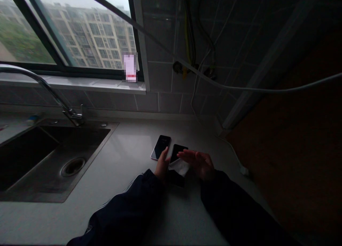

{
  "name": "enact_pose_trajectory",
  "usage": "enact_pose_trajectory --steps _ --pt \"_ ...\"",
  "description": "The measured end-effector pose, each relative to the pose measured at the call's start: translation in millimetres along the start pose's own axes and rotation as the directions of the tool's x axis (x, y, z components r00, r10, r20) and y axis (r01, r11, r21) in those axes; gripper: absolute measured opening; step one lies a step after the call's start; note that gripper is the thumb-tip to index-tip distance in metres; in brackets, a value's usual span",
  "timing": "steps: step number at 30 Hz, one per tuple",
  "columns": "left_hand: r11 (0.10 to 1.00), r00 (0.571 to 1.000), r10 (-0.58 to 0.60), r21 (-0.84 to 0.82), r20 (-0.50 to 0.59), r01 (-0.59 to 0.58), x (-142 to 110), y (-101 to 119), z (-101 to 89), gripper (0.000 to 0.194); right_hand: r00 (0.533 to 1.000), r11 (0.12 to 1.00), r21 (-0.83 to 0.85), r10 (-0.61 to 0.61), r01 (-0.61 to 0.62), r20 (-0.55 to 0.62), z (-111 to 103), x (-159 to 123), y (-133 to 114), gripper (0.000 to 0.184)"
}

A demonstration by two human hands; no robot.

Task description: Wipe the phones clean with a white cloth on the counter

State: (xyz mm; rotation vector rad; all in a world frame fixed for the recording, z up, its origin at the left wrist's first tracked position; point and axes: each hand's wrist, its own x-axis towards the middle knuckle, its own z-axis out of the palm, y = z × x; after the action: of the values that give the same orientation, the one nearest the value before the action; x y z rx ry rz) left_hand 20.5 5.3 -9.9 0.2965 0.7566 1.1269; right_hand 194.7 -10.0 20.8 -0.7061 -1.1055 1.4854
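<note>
A dark flat-screened device (179,150), like a large phone, is at the centre of the picture, tilted slightly. My left hand (161,167) is closed on its left edge, thumb pointing up along the side. Across the middle of the screen lies a crumpled white tissue or cloth (179,166). My right hand (200,163) is open over the device's right side, its fingers stretched out together towards the left. Whether its palm touches the cloth I cannot tell. Just left of the device, a phone (161,147) with a pale rim lies face up on the counter.
The pale countertop (128,150) carries a steel sink (88,160) on the left, with a chrome faucet (53,91) behind it. A window (93,36) is above. A white cable (256,90) hangs across the right, and a dark brown panel (301,142) stands there.
</note>
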Motion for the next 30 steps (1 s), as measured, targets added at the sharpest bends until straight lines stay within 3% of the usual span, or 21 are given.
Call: enact_pose_trajectory --steps 3,5,8,11,15,22,30 --pt "0.994 0.977 0.106 0.017 -0.182 -0.105 5 4 -1.0 0.065 0.971 0.975 -0.218 -0.09 0.041 -0.22 -11 5 0 0.051" --pt "0.99 0.957 0.141 0.028 -0.256 -0.138 5 5 -1.3 0.068 0.933 0.923 -0.383 -0.124 -0.016 -0.338 -21 13 3 0.051" --pt "0.991 0.966 0.128 -0.003 -0.225 -0.132 4 5 -0.8 0.053 0.914 0.899 -0.424 -0.078 -0.108 -0.398 -32 23 9 0.055" --pt "0.999 0.994 0.022 -0.047 -0.106 -0.027 -1 5 2.6 0.039 0.925 0.9 -0.377 0.067 -0.218 -0.375 -39 29 14 0.056" --pt "0.987 0.99 -0.138 -0.081 -0.004 0.138 -7 7 7.3 0.052 0.925 0.886 -0.321 0.24 -0.333 -0.296 -45 31 13 0.053" --pt "0.985 0.993 -0.092 -0.141 0.068 0.101 -2 7 0.5 0.048 0.934 0.908 -0.303 0.197 -0.288 -0.297 -49 30 3 0.045" --pt "0.982 0.972 -0.181 -0.017 0.148 0.186 -16 9 10.9 0.059 0.955 0.858 -0.438 0.179 -0.269 -0.235 -53 33 -4 0.038"
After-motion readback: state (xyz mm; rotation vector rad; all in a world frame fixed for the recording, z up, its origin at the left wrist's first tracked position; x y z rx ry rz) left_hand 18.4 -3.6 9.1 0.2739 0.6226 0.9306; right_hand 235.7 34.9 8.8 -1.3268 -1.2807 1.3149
